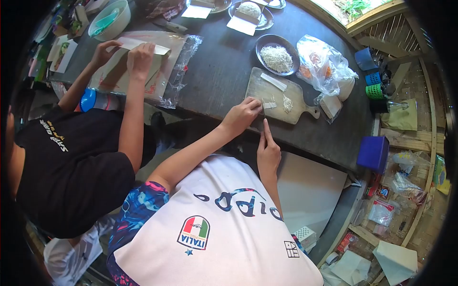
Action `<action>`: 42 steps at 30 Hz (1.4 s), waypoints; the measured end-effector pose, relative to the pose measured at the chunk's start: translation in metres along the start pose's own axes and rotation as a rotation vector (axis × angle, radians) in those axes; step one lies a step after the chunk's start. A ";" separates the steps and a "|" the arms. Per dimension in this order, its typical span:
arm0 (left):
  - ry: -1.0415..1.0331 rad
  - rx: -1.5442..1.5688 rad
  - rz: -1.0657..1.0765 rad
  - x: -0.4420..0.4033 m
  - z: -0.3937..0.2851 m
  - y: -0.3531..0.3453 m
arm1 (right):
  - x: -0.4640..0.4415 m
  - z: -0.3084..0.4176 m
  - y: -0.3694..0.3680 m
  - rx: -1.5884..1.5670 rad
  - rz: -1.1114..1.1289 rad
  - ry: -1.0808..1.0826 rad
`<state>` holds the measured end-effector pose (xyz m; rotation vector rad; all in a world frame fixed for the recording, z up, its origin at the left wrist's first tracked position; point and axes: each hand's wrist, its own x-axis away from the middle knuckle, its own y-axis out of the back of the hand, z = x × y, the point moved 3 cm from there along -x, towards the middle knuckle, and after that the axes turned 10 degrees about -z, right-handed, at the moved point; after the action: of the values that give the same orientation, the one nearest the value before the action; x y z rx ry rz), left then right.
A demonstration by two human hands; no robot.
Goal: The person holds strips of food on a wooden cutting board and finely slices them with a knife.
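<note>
On the dark table lies a wooden cutting board (pixel 291 106) with a handle at its right. My left hand (pixel 244 114) is at the board's left edge, its fingers closed on the end of a white strip (pixel 270 105) with thin cuts beside it. My right hand (pixel 268 151) grips a knife (pixel 263 110), index finger stretched along it, the blade upright against the strip. Another white piece (pixel 273 82) and a small pile of shreds (pixel 287 103) rest on the board. Behind it is a plate of white shreds (pixel 276 58).
At the left a co-worker in a black shirt (pixel 86 167) handles a white sheet (pixel 143 44) over plastic. A plastic bag (pixel 324 66) sits right of the plate. Bowls stand at the back, a pale bowl (pixel 110 21) at upper left. A purple box (pixel 373 153) is at right.
</note>
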<state>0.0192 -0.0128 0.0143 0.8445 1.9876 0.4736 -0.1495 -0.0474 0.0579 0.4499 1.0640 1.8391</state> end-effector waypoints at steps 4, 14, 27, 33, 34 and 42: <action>0.007 -0.015 -0.029 0.000 -0.002 0.000 | -0.013 0.006 0.000 0.062 0.048 -0.043; -0.017 -0.002 -0.062 -0.002 0.000 0.002 | -0.010 0.002 0.003 0.028 0.038 -0.045; 0.012 0.024 -0.112 -0.001 -0.001 0.004 | -0.013 0.005 0.000 -0.009 0.023 -0.010; -0.006 0.018 -0.094 -0.001 -0.002 0.005 | -0.011 -0.001 -0.006 0.013 0.022 -0.013; -0.005 0.016 -0.091 -0.001 -0.003 0.005 | -0.013 0.000 -0.005 0.020 0.025 -0.015; 0.014 0.032 -0.094 -0.002 -0.002 0.004 | -0.007 -0.002 -0.005 -0.024 0.020 -0.019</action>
<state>0.0195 -0.0110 0.0192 0.7661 2.0428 0.3953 -0.1448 -0.0537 0.0539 0.4643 1.0271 1.8600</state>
